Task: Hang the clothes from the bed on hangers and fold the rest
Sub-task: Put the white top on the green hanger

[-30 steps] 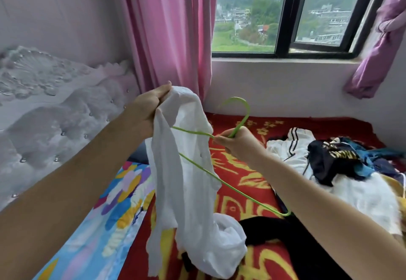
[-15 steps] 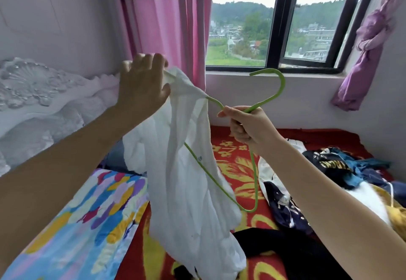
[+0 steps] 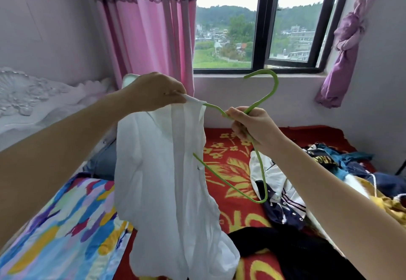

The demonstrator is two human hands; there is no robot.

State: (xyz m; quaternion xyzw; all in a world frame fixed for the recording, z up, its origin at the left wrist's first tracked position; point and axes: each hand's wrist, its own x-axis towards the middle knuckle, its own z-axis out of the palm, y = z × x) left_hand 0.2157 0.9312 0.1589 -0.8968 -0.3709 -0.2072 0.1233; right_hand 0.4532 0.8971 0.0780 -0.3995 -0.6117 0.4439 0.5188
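- Our left hand [image 3: 153, 92] pinches the top edge of a white shirt [image 3: 167, 183], fingers closed tight on the fabric, held up in front of the pink curtain [image 3: 142, 33].
- Our right hand [image 3: 250, 126] is clenched round the neck of a green hanger [image 3: 230, 186], just under its hook, which points up toward the window [image 3: 259, 22].
- One hanger arm goes into the shirt near the top, just beside our left fingertips; where it ends inside the fabric we cannot tell.
- The other arm and the bottom bar hang clear on the right of the shirt, tilted down over the red blanket [image 3: 230, 165].
- The shirt hangs down in loose folds, and its lower end bunches up near the bottom of the view.
- A pile of clothes [image 3: 329, 170] lies on the blanket at right: white piece with dark stripes, navy, teal, yellow bits, all jumbled together.
- A black garment [image 3: 285, 249] is spread on the blanket below our right forearm.
- A colourful quilt [image 3: 61, 224] sits lower left, with a white headboard [image 3: 28, 99] behind it.
- A purple curtain [image 3: 342, 60] is knotted up at the right of the window.
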